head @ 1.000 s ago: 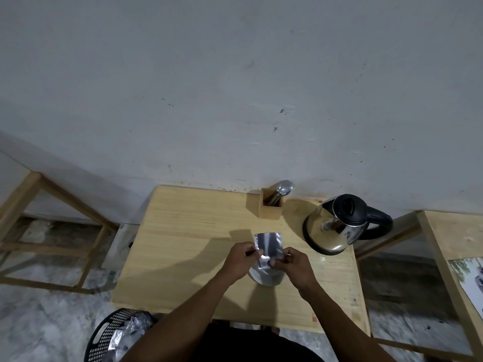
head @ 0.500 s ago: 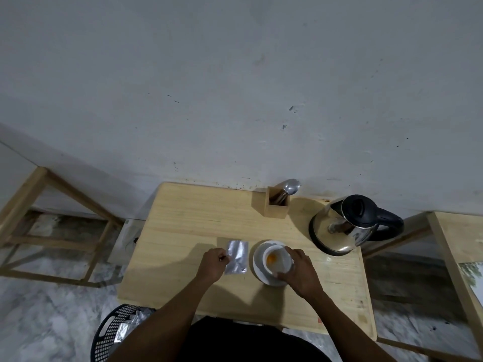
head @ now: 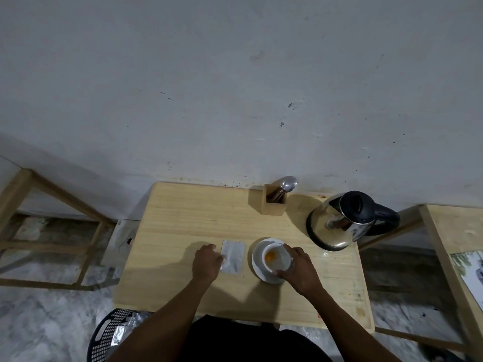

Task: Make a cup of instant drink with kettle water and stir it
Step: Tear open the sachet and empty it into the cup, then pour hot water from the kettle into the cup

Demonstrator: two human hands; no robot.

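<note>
A white cup (head: 275, 258) with orange powder in its bottom stands on a white saucer (head: 257, 259) on the wooden table (head: 180, 226). My right hand (head: 300, 267) wraps the cup's right side. A silver sachet (head: 233, 256) lies flat on the table just left of the saucer. My left hand (head: 207, 262) rests at the sachet's left edge, fingertips on it. A steel kettle (head: 339, 223) with a black lid and handle stands at the back right. A spoon (head: 287, 184) leans in a wooden holder (head: 274, 206) at the back.
A black perforated basket (head: 109, 335) with silver wrappers sits on the floor at the front left. Wooden frames stand on the floor to the left and a second wooden table (head: 460, 231) to the right. The wall is close behind the table.
Both hands held the sachet over the cup a second ago. My left hand has carried the sachet left and laid it flat on the table; my right hand has settled on the cup.
</note>
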